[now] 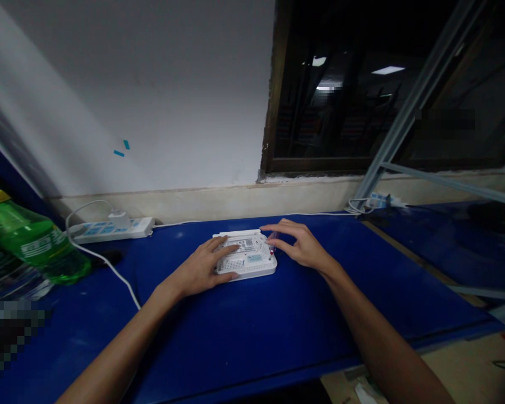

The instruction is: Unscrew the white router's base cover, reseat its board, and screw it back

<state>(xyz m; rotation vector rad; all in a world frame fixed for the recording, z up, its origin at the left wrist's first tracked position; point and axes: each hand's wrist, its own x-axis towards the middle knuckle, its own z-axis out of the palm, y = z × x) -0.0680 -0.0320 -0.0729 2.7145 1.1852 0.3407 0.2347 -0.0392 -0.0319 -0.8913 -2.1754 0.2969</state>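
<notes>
- White plastic device casing: where is it placed?
- Near the far edge of the blue surface, pressed under the open left hand; the half-open right hand is held at its right corner.

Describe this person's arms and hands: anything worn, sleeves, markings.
The left hand and right hand are gloveless, and no rings or tape can be made out on the fingers. The left forearm and right forearm are bare, with no sleeves, watch, bracelet or markings in view.
</notes>
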